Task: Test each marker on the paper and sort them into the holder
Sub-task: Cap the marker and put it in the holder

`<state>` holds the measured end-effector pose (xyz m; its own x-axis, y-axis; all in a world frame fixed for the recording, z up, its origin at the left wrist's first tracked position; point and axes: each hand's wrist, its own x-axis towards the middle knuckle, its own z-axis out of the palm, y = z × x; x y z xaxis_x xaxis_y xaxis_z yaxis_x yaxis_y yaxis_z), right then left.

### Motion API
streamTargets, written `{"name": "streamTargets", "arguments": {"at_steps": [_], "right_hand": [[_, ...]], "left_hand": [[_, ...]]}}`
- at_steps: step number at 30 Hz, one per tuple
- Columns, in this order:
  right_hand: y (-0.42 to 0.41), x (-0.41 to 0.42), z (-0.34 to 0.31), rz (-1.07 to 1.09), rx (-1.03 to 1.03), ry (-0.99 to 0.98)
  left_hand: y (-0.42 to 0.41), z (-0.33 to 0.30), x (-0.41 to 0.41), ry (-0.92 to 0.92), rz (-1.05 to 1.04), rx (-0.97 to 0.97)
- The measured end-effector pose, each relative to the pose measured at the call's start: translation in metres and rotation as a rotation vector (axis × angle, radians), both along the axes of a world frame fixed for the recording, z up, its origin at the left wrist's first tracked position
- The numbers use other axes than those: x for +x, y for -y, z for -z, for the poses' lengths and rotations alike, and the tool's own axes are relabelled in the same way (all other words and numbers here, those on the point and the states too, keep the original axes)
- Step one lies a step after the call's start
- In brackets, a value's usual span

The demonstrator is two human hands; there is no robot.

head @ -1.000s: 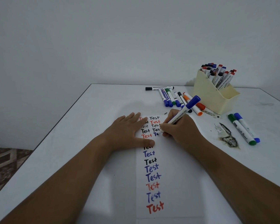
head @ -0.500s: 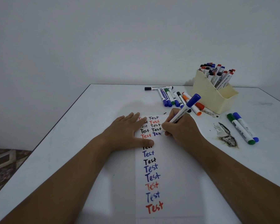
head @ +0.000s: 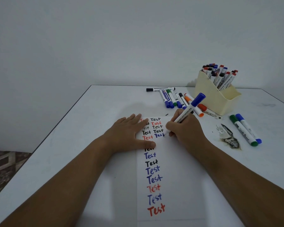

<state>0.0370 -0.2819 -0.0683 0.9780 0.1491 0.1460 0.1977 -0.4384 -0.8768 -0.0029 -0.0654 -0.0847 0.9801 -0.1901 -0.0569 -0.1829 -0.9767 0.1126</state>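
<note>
While the right hand (head: 185, 128) pinches the blue marker (head: 186, 113) tip-down on the paper (head: 175, 169) and the left hand (head: 128, 135) lies flat pinning that paper, fresh ink could smear under the writing palm.

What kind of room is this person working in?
Probably a plain room at home or a small workspace: a bare white table stands against an empty wall, patterned flooring shows at the left, and a cream holder of markers sits on the table.
</note>
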Motion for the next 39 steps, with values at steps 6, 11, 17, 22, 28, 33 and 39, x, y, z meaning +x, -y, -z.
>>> {"name": "streamTargets", "arguments": {"at_steps": [6,11,17,22,28,33,39], "right_hand": [[-0.002,0.001,0.003,-0.004,-0.054,0.05],[0.001,0.004,0.005,0.027,0.203,0.09],[0.005,0.004,0.005,-0.011,0.159,0.254],[0.006,0.013,0.016,0.004,-0.446,0.697],[0.011,0.02,0.024,-0.019,-0.657,0.952],[0.011,0.016,0.025,0.005,-0.745,0.933],[0.007,0.012,0.024,0.009,-0.757,0.966]], "left_hand": [[0.0,0.001,0.0,-0.01,-0.008,-0.014],[0.0,0.001,0.0,-0.011,-0.009,-0.028],[0.001,0.0,-0.002,0.012,-0.015,-0.069],[0.003,-0.004,-0.009,0.089,-0.12,-0.442],[0.0,-0.002,-0.011,0.53,-0.073,-0.711],[0.0,-0.005,-0.009,0.863,0.07,-0.276],[0.01,0.001,-0.008,0.639,0.115,-0.126]]}}
